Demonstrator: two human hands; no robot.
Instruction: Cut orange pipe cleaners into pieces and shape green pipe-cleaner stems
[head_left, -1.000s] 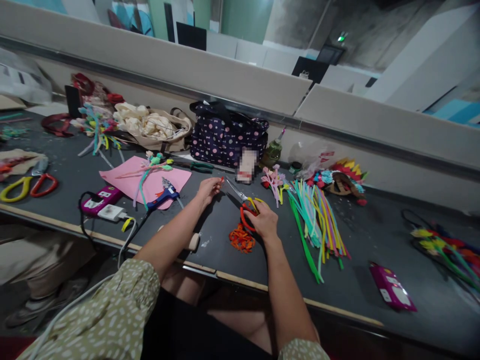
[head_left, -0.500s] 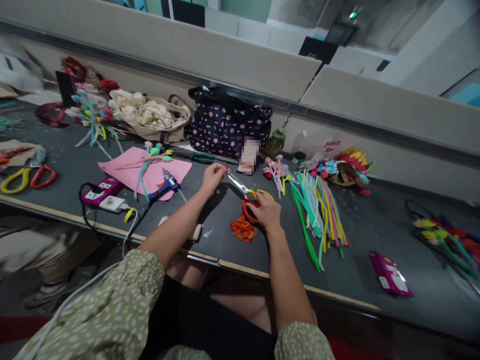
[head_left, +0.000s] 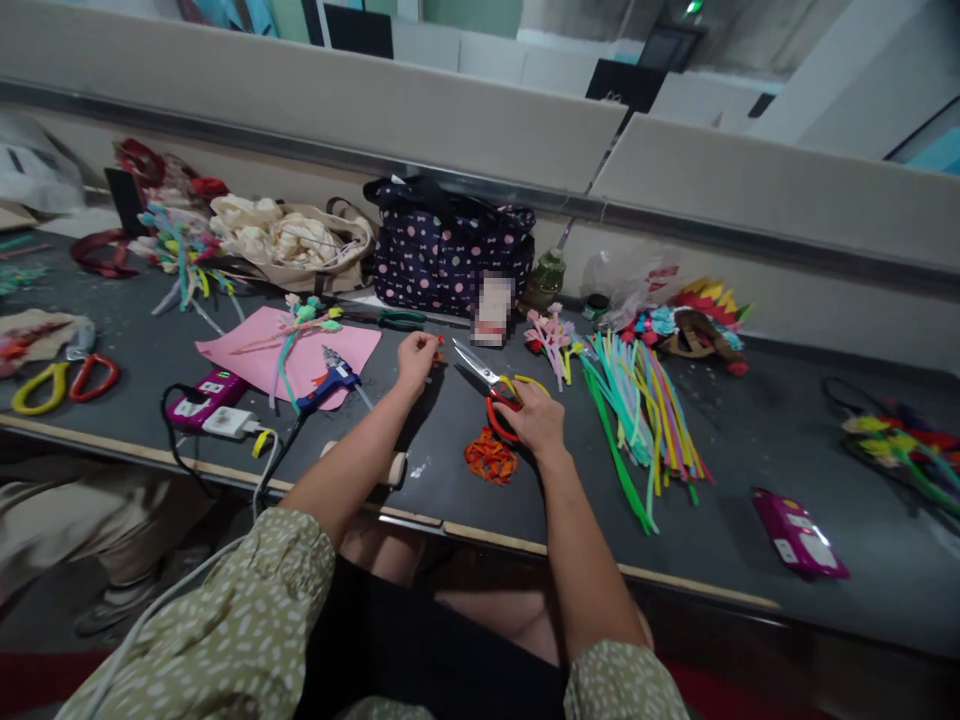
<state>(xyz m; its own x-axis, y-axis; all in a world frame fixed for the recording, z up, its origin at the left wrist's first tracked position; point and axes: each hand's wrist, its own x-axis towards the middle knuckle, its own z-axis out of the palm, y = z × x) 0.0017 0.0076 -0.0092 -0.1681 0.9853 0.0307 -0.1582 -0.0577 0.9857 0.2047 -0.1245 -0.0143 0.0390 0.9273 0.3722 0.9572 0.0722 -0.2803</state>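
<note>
My left hand (head_left: 417, 362) is closed in a pinch on a small red-orange piece (head_left: 439, 342) whose exact kind I cannot make out. It hovers just left of the blade tips of a pair of scissors (head_left: 480, 368), apart from them. My right hand (head_left: 541, 416) is wrapped round the scissors' handles, one red and one yellow, with the blades spread. Below the scissors, a heap of small orange pieces (head_left: 491, 458) lies on the dark table (head_left: 450, 500). Right of that hand lies a bundle of coloured pipe cleaners (head_left: 637, 420).
On the left are pink paper (head_left: 247, 345), a blue glue gun (head_left: 330, 382), a purple power strip (head_left: 206, 400) and another pair of scissors (head_left: 79, 350). A patterned dark bag (head_left: 442, 250) stands at the back. A purple box (head_left: 799, 535) lies at the right.
The scissors' blades have come apart. My left hand has drawn back left from their tips with the red-orange piece. The whole view has shifted slightly.
</note>
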